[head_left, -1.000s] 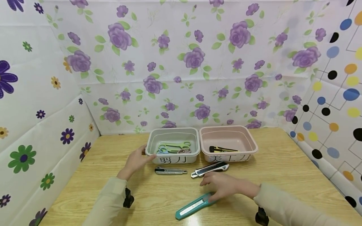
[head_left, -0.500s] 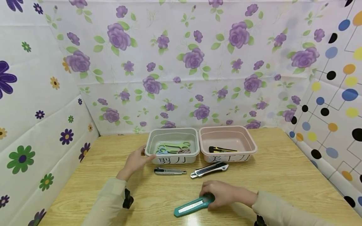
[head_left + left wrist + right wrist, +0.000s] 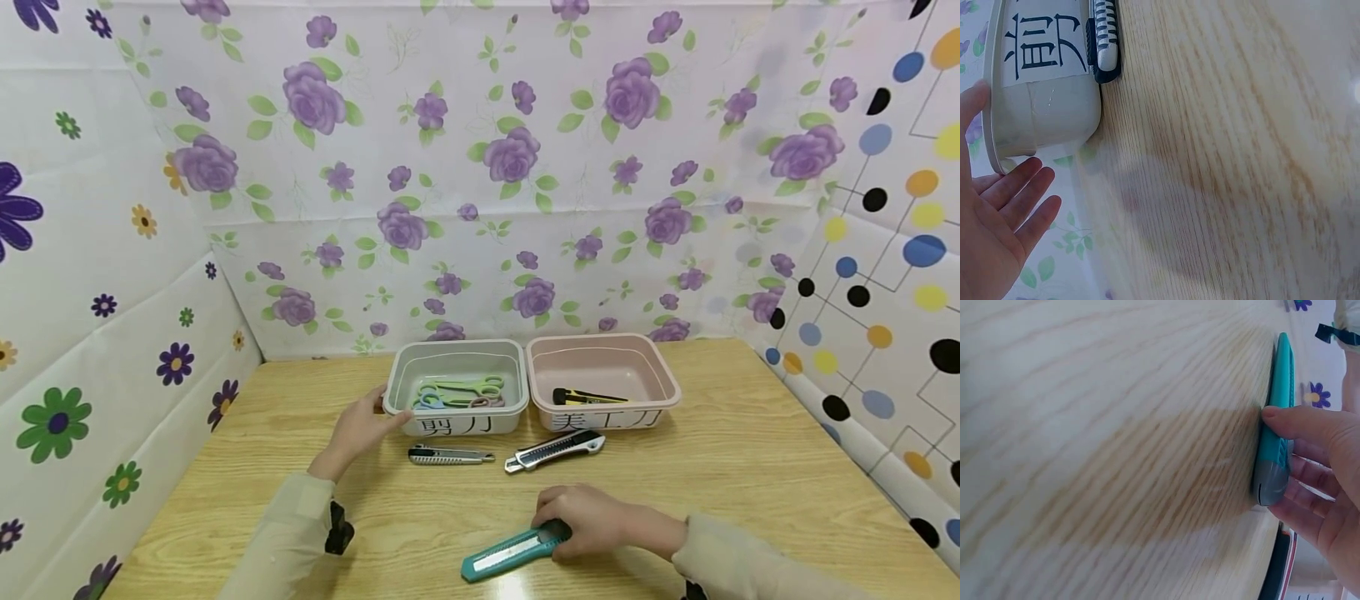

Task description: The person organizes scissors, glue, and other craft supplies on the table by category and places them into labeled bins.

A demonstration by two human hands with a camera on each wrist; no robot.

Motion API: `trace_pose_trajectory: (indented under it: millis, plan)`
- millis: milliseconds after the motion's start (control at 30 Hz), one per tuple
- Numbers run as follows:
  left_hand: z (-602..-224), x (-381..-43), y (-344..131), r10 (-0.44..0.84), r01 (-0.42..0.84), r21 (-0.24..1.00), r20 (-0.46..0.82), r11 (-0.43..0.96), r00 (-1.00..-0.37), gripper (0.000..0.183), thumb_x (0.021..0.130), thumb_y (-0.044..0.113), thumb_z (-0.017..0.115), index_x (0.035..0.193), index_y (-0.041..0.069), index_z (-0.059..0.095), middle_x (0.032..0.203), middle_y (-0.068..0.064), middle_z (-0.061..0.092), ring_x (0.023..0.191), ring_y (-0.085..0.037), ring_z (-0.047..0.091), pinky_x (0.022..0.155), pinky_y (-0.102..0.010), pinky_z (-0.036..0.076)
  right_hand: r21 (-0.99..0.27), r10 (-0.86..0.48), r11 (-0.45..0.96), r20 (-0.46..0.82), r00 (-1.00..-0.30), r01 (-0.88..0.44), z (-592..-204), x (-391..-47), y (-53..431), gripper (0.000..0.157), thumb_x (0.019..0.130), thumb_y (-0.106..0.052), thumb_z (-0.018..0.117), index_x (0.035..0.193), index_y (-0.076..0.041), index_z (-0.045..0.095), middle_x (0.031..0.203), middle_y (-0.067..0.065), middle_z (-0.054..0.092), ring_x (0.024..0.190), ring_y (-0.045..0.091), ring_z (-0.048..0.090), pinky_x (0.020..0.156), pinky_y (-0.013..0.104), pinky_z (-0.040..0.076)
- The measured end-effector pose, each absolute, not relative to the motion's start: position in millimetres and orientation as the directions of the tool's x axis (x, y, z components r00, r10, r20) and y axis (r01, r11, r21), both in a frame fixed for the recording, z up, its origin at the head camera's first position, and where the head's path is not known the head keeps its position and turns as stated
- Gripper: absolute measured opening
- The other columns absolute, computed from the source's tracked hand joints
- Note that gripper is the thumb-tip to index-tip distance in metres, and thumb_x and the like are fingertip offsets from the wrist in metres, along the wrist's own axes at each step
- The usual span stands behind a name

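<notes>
My right hand (image 3: 588, 521) pinches the dark grey end of a teal utility knife (image 3: 506, 554). In the right wrist view the thumb lies on one side of the knife (image 3: 1279, 394) and the fingers along the other, close to the tabletop. My left hand (image 3: 363, 429) touches the left front corner of a grey-green bin (image 3: 461, 422) holding several scissors (image 3: 468, 387). The left wrist view has its thumb at the rim and its fingers (image 3: 1038, 222) nearly straight. Between the hands lie a slim silver utility knife (image 3: 450, 455) and a larger silver-black one (image 3: 555, 451).
A pink bin (image 3: 660, 400) stands against the right side of the grey-green one, with a yellow-black utility knife (image 3: 588, 397) inside. Both bins carry black-lettered labels. Patterned cloth (image 3: 465, 167) hangs behind and beside the wooden table (image 3: 712, 475).
My right hand has come down onto the grey end of the teal utility knife and gripped it, turning the knife slightly. The left hand stays at the grey-green bin.
</notes>
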State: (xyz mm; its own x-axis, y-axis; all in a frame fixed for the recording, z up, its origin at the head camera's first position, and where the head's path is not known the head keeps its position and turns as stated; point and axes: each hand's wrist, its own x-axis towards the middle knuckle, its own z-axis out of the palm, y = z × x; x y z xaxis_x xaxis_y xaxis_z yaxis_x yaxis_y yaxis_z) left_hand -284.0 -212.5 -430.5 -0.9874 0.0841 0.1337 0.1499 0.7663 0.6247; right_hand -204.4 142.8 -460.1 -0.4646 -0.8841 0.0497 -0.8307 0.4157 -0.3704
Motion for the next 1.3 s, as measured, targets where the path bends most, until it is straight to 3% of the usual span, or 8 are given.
trace_pose_trajectory:
  millis: [700, 1300]
  plan:
    - [-432, -285, -212, 0.079, 0.135, 0.624, 0.117, 0.77, -0.99, 0.079, 0.079, 0.049, 0.064, 0.137, 0.002, 0.036, 0.111, -0.016, 0.061, 0.101, -0.03, 0.057, 0.084, -0.047, 0.044, -0.36, -0.895, 0.417, -0.001, -0.446, -0.835, -450, -200, 143, 0.028, 0.073, -0.023, 0.074, 0.099, -0.015, 0.067, 0.09, -0.013, 0.054, 0.076, -0.006, 0.045, 0.063, 0.01, 0.039]
    - [-430, -285, -213, 0.086, 0.138, 0.632, 0.113, 0.763, -0.99, 0.081, 0.078, 0.052, 0.063, 0.138, 0.004, 0.036, 0.11, -0.015, 0.061, 0.099, -0.028, 0.057, 0.082, -0.046, 0.045, -0.342, -0.858, 0.479, 0.008, -0.513, -0.808, -415, -209, 153, 0.03, 0.07, -0.015, 0.073, 0.099, -0.013, 0.066, 0.093, -0.01, 0.056, 0.078, -0.004, 0.047, 0.067, 0.013, 0.042]
